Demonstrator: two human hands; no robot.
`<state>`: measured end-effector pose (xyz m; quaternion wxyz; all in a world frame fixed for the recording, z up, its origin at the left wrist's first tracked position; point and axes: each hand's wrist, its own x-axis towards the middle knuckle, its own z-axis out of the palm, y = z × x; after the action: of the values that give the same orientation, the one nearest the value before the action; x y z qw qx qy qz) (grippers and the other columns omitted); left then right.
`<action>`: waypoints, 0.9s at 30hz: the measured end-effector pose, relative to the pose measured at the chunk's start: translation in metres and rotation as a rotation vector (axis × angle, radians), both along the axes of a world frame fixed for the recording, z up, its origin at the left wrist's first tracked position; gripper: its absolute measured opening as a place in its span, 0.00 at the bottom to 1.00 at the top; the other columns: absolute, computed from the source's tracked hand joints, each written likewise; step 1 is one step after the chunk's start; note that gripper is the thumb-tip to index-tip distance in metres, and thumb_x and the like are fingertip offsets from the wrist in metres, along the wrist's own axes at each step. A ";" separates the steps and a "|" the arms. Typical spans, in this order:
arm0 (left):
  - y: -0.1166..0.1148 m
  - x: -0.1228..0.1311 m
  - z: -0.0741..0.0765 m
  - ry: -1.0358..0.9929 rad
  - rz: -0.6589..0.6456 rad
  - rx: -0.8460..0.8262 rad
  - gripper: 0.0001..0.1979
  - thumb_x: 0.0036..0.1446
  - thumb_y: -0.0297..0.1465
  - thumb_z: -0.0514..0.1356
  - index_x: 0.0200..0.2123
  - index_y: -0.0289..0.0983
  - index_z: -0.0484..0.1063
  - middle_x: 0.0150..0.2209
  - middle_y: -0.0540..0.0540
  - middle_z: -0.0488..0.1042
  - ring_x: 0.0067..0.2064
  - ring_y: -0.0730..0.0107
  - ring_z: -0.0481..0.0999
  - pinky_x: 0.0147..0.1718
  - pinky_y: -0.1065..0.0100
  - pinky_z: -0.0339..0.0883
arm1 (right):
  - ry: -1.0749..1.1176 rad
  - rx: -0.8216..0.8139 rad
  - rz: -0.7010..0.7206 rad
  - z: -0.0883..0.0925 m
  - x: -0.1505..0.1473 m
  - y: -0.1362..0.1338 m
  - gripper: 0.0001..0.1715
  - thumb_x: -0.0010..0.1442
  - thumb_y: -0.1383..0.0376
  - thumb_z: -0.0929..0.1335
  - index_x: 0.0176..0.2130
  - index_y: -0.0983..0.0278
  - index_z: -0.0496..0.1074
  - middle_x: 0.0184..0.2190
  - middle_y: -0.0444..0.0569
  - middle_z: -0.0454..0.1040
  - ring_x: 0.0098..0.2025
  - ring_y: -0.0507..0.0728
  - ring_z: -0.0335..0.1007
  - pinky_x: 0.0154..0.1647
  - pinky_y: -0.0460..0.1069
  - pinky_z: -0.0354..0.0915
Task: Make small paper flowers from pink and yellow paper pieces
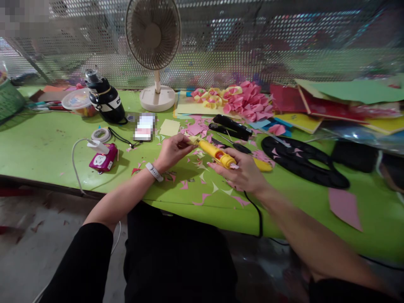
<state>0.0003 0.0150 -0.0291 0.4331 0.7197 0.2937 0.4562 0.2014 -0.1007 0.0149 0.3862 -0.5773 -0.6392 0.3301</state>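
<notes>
My right hand (pixel 244 171) is wrapped round a yellow hot glue gun (pixel 217 154), its nozzle pointing left and away from me. A black cord hangs from below that hand over the table edge. Between the fingertips of my left hand (pixel 174 150) is a small piece of pale yellow paper (pixel 193 141), right at the nozzle tip. Whether the nozzle touches the paper I cannot tell. Pink and yellow paper scraps (pixel 202 166) lie on the green table (pixel 126 168) beneath both hands. Beyond the glue gun sit a black stapler (pixel 232 126) and dark-handled scissors (pixel 241 147).
A white fan (pixel 157 99), a black bottle (pixel 107 99) and a phone (pixel 145 126) stand or lie at the back. Pink paper flowers (pixel 249 103) are piled behind the stapler. At left is a purple power adapter (pixel 103 159); at right, a black palette-shaped tray (pixel 303 162).
</notes>
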 end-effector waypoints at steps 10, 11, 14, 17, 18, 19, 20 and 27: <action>0.000 -0.001 0.000 -0.007 -0.018 0.006 0.17 0.52 0.42 0.69 0.32 0.33 0.73 0.31 0.44 0.78 0.31 0.74 0.77 0.32 0.70 0.75 | 0.020 -0.040 0.011 -0.005 0.001 0.000 0.22 0.54 0.49 0.74 0.34 0.59 0.65 0.21 0.39 0.61 0.18 0.50 0.56 0.16 0.47 0.53; 0.001 -0.001 0.000 -0.008 -0.019 0.007 0.17 0.52 0.42 0.69 0.32 0.33 0.73 0.31 0.45 0.78 0.31 0.74 0.77 0.31 0.70 0.75 | 0.017 -0.036 0.000 -0.004 0.001 0.000 0.21 0.53 0.49 0.74 0.34 0.59 0.65 0.21 0.39 0.61 0.18 0.50 0.56 0.16 0.47 0.53; 0.002 0.000 -0.003 -0.009 -0.010 0.013 0.17 0.51 0.42 0.70 0.32 0.33 0.73 0.30 0.45 0.78 0.30 0.75 0.77 0.30 0.71 0.74 | 0.009 -0.026 -0.018 -0.002 0.000 0.000 0.21 0.54 0.49 0.74 0.35 0.59 0.66 0.21 0.39 0.61 0.18 0.50 0.56 0.16 0.47 0.53; 0.002 0.000 -0.004 -0.012 -0.011 0.017 0.17 0.51 0.41 0.70 0.32 0.33 0.73 0.30 0.45 0.77 0.29 0.74 0.77 0.29 0.70 0.74 | 0.004 -0.029 -0.005 -0.002 0.000 0.000 0.21 0.54 0.48 0.73 0.35 0.59 0.66 0.21 0.39 0.61 0.19 0.50 0.56 0.17 0.47 0.53; 0.002 0.000 -0.004 -0.014 -0.012 0.016 0.17 0.52 0.42 0.70 0.32 0.33 0.73 0.30 0.45 0.77 0.29 0.74 0.77 0.29 0.70 0.74 | -0.002 -0.027 0.000 -0.003 0.000 0.000 0.21 0.54 0.48 0.73 0.35 0.60 0.67 0.21 0.39 0.61 0.19 0.50 0.56 0.17 0.47 0.53; 0.002 0.000 -0.003 -0.013 -0.013 0.014 0.17 0.52 0.42 0.70 0.32 0.33 0.73 0.30 0.45 0.77 0.29 0.74 0.77 0.30 0.70 0.74 | -0.010 -0.022 0.005 -0.004 0.000 0.001 0.21 0.55 0.48 0.73 0.35 0.60 0.67 0.21 0.40 0.61 0.19 0.50 0.56 0.18 0.48 0.53; 0.001 0.000 -0.002 -0.008 -0.015 0.012 0.17 0.52 0.42 0.69 0.32 0.33 0.73 0.30 0.45 0.77 0.30 0.74 0.77 0.30 0.69 0.74 | -0.021 -0.009 0.005 -0.005 0.001 0.001 0.20 0.55 0.49 0.73 0.34 0.60 0.67 0.21 0.40 0.61 0.20 0.51 0.56 0.19 0.48 0.54; 0.002 -0.001 -0.002 0.016 -0.004 0.012 0.17 0.52 0.41 0.70 0.32 0.33 0.72 0.29 0.45 0.77 0.29 0.74 0.77 0.29 0.70 0.74 | -0.020 0.047 -0.012 0.003 0.001 0.002 0.20 0.52 0.50 0.73 0.31 0.60 0.65 0.23 0.41 0.62 0.23 0.52 0.56 0.22 0.49 0.55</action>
<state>-0.0005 0.0172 -0.0315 0.4274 0.7266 0.2929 0.4512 0.2027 -0.0990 0.0179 0.3953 -0.5751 -0.6471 0.3069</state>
